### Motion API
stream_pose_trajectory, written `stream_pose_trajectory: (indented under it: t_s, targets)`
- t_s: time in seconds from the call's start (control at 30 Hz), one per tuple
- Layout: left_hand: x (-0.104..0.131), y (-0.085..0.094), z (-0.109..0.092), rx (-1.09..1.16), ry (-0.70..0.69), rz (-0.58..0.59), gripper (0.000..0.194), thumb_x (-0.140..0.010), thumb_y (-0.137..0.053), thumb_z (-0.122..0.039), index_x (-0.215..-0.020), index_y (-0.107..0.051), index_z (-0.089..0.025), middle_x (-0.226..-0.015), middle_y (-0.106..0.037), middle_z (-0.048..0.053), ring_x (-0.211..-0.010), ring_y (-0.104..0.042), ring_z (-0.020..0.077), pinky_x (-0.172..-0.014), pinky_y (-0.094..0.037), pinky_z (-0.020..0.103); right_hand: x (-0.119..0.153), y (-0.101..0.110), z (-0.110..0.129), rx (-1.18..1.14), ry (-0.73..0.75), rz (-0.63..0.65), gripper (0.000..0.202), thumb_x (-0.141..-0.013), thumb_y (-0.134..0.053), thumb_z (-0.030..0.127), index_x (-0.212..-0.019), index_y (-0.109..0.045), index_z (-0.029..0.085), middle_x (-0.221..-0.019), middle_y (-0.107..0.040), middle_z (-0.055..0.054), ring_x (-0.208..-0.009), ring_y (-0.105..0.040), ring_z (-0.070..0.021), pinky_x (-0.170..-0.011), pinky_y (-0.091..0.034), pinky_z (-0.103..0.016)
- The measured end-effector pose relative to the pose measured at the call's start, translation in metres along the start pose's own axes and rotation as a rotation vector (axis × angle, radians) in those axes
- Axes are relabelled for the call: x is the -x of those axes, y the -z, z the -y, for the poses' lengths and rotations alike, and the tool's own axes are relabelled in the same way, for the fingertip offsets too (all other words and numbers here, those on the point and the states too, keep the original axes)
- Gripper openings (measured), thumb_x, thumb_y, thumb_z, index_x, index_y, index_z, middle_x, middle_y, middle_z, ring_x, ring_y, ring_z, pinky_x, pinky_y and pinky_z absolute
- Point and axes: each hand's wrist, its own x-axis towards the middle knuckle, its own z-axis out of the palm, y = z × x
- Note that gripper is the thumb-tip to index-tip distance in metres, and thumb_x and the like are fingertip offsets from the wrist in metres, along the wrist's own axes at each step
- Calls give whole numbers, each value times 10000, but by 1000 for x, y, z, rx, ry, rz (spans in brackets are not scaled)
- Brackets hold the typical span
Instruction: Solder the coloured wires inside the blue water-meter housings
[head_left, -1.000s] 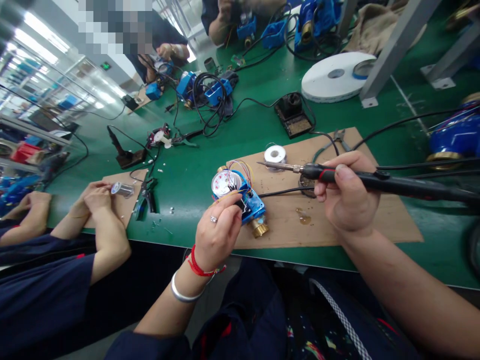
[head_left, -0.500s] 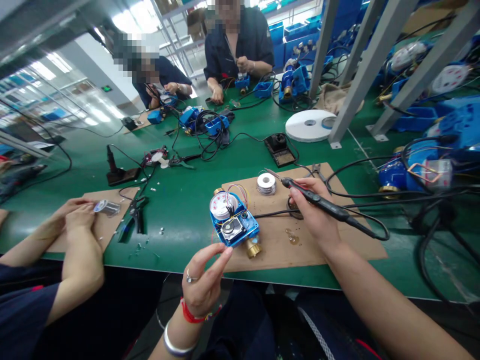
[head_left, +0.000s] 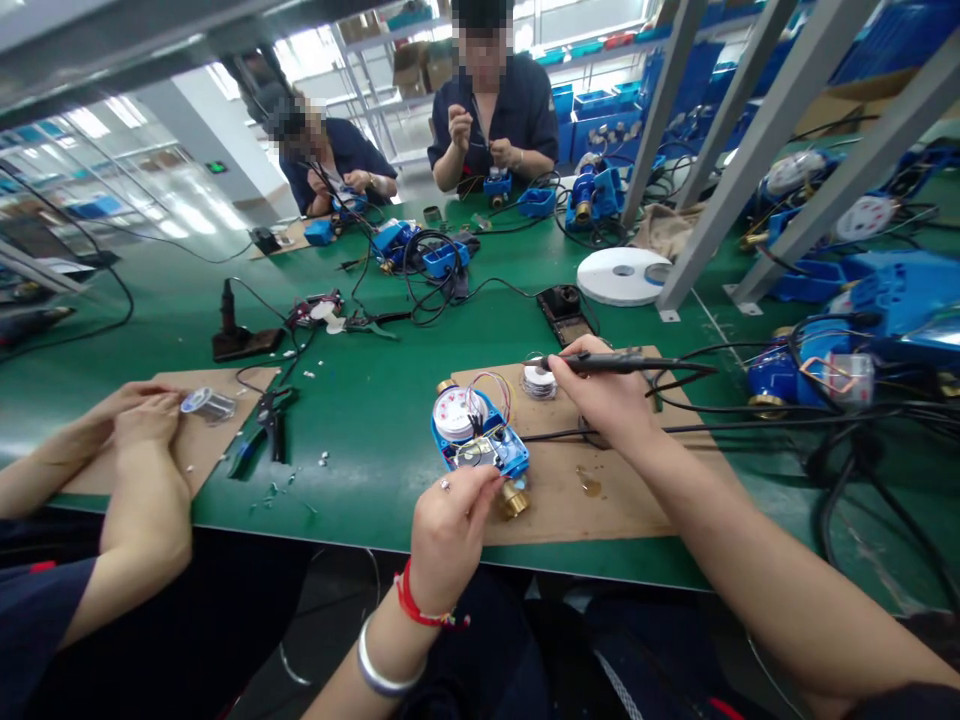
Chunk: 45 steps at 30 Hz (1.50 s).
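Head view: a blue, brass-ended water meter (head_left: 484, 447) with round white dial (head_left: 457, 413) slants far left to near right at brown cardboard's (head_left: 630, 505) left edge, nearer the left hand (head_left: 450, 525), grip unclear; the right hand (head_left: 611, 398) clasps a black soldering iron (head_left: 611, 362).

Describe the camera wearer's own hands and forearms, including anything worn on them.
The left hand wears a ring, with a red cord bracelet and a smooth silver-coloured bangle further up. The right hand shows no jewellery; its bare forearm meets a dark sleeve near the picture's lower right corner.
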Motion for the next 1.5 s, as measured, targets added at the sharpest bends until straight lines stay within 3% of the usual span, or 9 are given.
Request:
stream_pose_trajectory:
  t_s: [0.17,0.63,0.83,0.97,1.23,1.5]
  targets:
    - [-6,-1,-3,99,68,-55,213,-900,-556,-128,-1053,-679,-210,-935,-696,47,-835,-667,143,-746,-542,249,-15,-4,8,61,-71,19,195,-802,-598,386,-701,-568,222,-595,-567,15,-601,-541,-174,-548,-336,-283]
    - [-5,-6,2,161,171,-55,189,-897,-570,-154,-1023,-697,-216,-965,-714,38,-885,-676,148,-812,-554,269,-25,-10,9,171,-71,56,194,-785,-568,381,-696,-587,210,-597,-587,-12,-629,-554,-201,-584,-359,-300]
    - [-1,-9,3,163,272,-93,158,-879,-602,-191,-1033,-641,-189,-864,-709,25,-759,-674,139,-714,-556,255,-23,-12,8,154,-45,4,179,-771,-599,369,-676,-584,218,-581,-556,-9,-620,-532,-198,-614,-377,-305]
    - [0,-11,4,161,279,-95,70,-879,-599,-195,-932,-645,-201,-838,-694,11,-752,-657,134,-716,-538,252,-19,-9,10,50,-32,-10,230,-788,-607,374,-634,-525,223,-559,-518,14,-587,-512,-174,-599,-381,-296]
    - [-5,-12,-8,167,285,-133,49,-872,-589,-169,-832,-612,-185,-856,-668,26,-800,-621,144,-727,-500,274,9,12,5,-258,42,-83,182,-860,-598,390,-779,-587,228,-675,-611,3,-643,-578,-175,-621,-455,-314]
    - [-2,-29,-17,27,235,-236,139,-838,-616,-130,-756,-518,-184,-884,-643,34,-863,-612,157,-805,-478,319,43,17,-22,-657,17,-106,128,-835,-655,389,-846,-620,266,-615,-612,7,-483,-559,-170,-437,-436,-319]
